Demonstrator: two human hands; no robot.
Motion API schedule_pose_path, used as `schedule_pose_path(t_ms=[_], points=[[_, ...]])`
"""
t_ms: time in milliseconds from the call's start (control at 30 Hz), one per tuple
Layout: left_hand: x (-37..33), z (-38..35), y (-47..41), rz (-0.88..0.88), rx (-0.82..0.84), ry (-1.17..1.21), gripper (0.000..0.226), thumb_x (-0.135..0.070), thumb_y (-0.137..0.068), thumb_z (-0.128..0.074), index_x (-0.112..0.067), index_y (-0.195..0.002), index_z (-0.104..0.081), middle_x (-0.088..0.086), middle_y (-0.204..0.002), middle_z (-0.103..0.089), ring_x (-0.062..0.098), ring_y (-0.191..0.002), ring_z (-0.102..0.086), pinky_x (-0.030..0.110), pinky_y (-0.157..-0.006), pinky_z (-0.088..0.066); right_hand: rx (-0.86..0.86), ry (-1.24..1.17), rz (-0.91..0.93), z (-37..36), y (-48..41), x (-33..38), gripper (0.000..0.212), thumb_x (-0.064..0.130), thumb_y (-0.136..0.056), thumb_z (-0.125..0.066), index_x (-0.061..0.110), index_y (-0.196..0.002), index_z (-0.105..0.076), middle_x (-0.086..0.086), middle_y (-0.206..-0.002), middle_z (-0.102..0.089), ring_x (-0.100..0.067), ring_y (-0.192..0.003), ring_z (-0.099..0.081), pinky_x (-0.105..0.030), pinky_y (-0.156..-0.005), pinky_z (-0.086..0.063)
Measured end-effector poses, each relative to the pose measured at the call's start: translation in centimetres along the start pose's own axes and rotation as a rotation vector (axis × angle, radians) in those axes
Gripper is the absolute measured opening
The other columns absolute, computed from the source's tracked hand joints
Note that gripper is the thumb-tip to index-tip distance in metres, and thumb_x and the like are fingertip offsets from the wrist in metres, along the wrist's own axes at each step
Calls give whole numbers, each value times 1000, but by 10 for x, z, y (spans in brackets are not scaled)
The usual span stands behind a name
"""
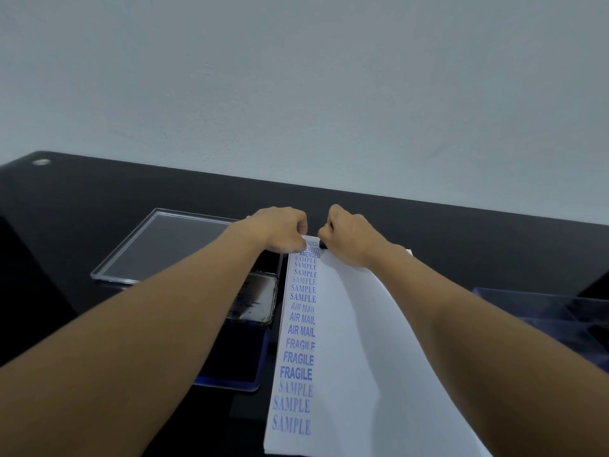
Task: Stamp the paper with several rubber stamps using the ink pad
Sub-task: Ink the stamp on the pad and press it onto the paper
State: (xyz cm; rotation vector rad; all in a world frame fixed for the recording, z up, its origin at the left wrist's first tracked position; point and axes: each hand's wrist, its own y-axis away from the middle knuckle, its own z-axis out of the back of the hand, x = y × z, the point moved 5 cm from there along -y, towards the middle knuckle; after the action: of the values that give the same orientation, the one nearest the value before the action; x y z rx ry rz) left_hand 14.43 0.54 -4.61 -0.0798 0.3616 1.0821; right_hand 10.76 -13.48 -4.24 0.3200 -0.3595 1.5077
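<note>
Right hand [349,239] gripping black stamp [323,245], left hand [280,229] on paper [349,341]

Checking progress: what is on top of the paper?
On the paper, a column of blue imprints: SAMPLE, FRAGILE, AIR MAIL, AMENDED. The left hand holds its far edge; the right hand grips a dark stamp there, mostly hidden by fingers.

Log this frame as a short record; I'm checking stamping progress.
paper: white sheet on black table
prints: one blue column along the paper's left edge
print words, top to bottom: AMENDED, SAMPLE, AIR MAIL, FRAGILE, SAMPLE
left hand: fingers curled, holds the paper's top left corner
right hand: grips a dark stamp at the paper's top, beside AMENDED
ink pad: blue, left of the paper, partly under the left arm
</note>
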Motion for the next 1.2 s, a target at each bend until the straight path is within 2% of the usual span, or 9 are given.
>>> schedule_pose_path(t_ms=[333, 467, 567, 633, 700, 900, 1000, 1067, 1200], points=[[0, 0, 2, 17, 1, 11, 14, -28, -83, -62, -35, -88, -51, -13, -97, -58, 15, -93, -57, 39, -88, -49, 30, 21, 2, 9, 1, 2, 19, 30, -97, -43, 21, -81, -40, -5, -86, -57, -22, -70, -51, -37, -63, -42], [-1, 1, 4, 22, 17, 37, 12, -26, -85, -62, -33, -89, -54, -13, -98, -58, 15, -94, -57, 42, -92, -50, -113, -110, -9, 36, 6, 1, 20, 29, -96, -42, 12, -92, -50, -7, -92, -61, -22, -74, -53, -37, -68, -46], [-1, 2, 7, 41, 2, 96, 20, -27, -86, -61, -30, -106, -57, -12, -107, -58, 19, -106, -56, 54, -107, -40, -186, -198, -18, 58, 12, -2, 24, 27, -97, -41, 6, -102, -51, -7, -94, -60, -20, -74, -50, -34, -64, -42], [-1, 5, 10, 71, -78, 146, 33, -28, -91, -58, -29, -124, -55, -7, -122, -58, 22, -118, -52, 59, -116, -24, -233, -258, -29, 70, 14, -5, 24, 27, -98, -41, 5, -106, -48, -5, -91, -56, -17, -71, -47, -31, -59, -38], [-2, 12, 14, 80, -177, 217, 35, -27, -95, -54, -28, -130, -54, -4, -132, -56, 22, -124, -50, 59, -119, -19, -285, -318, -51, 81, 16, -9, 21, 27, -99, -41, 8, -106, -45, -1, -88, -50, -14, -69, -44, -29, -57, -35], [4, 36, 26, 108, -252, 333, 37, -20, -96, -49, -24, -133, -52, 1, -134, -55, 24, -122, -52, 52, -116, -32, -338, -352, -68, 98, 22, -15, 20, 26, -100, -41, 9, -109, -47, 3, -86, -48, -11, -70, -44, -26, -58, -35], [5, 43, 37, 103, -269, 329, 39, -19, -98, -49, -20, -136, -51, 2, -139, -53, 20, -118, -52, 38, -105, -43, -345, -334, -54, 102, 27, -13, 21, 25, -100, -41, 8, -111, -48, 2, -86, -49, -12, -70, -45, -27, -58, -36], [5, 46, 45, 96, -283, 321, 39, -19, -99, -49, -19, -137, -51, 3, -140, -52, 18, -113, -51, 33, -96, -43, -349, -322, -51, 104, 32, -13, 22, 25, -101, -42, 7, -111, -48, 2, -87, -49, -12, -70, -45, -27, -58, -36], [8, 50, 64, 94, -309, 296, 39, -20, -99, -48, -18, -138, -51, 2, -143, -52, 18, -119, -52, 30, -95, -40, -337, -299, -48, 107, 42, -12, 22, 26, -100, -43, 8, -109, -50, -2, -92, -59, -15, -75, -52, -26, -59, -38]])
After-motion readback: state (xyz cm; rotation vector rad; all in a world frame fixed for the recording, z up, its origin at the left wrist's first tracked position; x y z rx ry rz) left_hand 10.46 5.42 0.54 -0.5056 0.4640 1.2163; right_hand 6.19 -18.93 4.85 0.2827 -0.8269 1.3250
